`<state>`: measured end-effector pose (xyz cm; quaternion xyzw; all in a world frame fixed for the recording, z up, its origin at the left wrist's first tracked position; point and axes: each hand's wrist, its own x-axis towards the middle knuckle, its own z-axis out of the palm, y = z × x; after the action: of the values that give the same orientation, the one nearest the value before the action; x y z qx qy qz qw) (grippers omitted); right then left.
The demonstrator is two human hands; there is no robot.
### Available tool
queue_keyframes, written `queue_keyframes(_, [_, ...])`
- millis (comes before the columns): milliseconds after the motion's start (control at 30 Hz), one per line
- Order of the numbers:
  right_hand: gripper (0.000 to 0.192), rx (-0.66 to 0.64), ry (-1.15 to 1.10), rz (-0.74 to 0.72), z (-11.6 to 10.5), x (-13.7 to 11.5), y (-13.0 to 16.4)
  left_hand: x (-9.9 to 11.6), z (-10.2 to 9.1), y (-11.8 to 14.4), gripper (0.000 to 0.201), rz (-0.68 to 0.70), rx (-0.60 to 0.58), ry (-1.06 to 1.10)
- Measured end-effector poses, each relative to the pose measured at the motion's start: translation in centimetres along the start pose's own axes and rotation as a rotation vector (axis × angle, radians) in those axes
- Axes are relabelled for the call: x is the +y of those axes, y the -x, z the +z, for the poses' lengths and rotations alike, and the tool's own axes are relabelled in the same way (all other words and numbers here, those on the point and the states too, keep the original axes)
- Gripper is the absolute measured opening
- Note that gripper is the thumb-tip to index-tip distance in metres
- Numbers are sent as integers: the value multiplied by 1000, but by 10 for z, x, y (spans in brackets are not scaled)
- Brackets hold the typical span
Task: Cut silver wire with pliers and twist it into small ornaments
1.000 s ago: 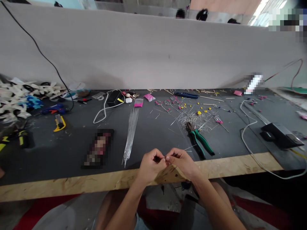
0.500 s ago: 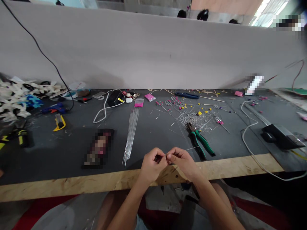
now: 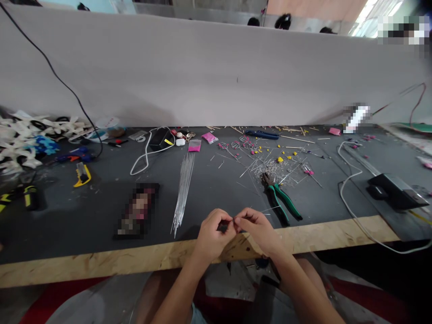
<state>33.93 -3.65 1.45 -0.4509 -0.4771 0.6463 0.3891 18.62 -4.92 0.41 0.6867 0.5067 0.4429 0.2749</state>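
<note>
Workbench (image 3: 67,216): dark grey top, raw wood front edge, white partition (image 3: 202,72) along the back edge.

Hands, at the middle of the front edge. We see the left hand (image 3: 212,234) and right hand (image 3: 258,229) meeting fingertip to fingertip, fingers curled in and pinched on a thin wire (image 3: 261,211). The wire runs out to the right from the pinch, just above the top. What sits inside the left fingers we cannot tell.

Near the hands: a bundle of straight wires (image 3: 184,189) lying just left, pointing toward the back edge; green-handled pliers (image 3: 281,198) just right, touching a heap of wire offcuts (image 3: 276,168) with yellow and pink bits among them.

Back edge, middle: pink packets (image 3: 202,140), black adapter (image 3: 160,138) with white cable (image 3: 145,157), blue tool (image 3: 261,134).

Left end: yellow knife (image 3: 82,173), blue tool, white strips (image 3: 23,139), black cord (image 3: 50,67) climbing the partition.

Right end: black box (image 3: 394,191), white cable (image 3: 351,207) looping over the front edge.
</note>
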Motion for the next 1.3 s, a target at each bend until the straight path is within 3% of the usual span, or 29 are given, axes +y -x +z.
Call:
queue_keyframes(433, [15, 57, -43, -24, 8, 3, 1, -2, 2, -1, 7, 117, 67, -35])
queue_keyframes(667, [15, 77, -25, -27, 12, 8, 0, -1, 3, 3, 7, 99, 121, -29])
queue_keyframes(1300, [7, 149, 126, -161, 19, 6, 8, 11, 6, -1, 7, -358, 121, 424])
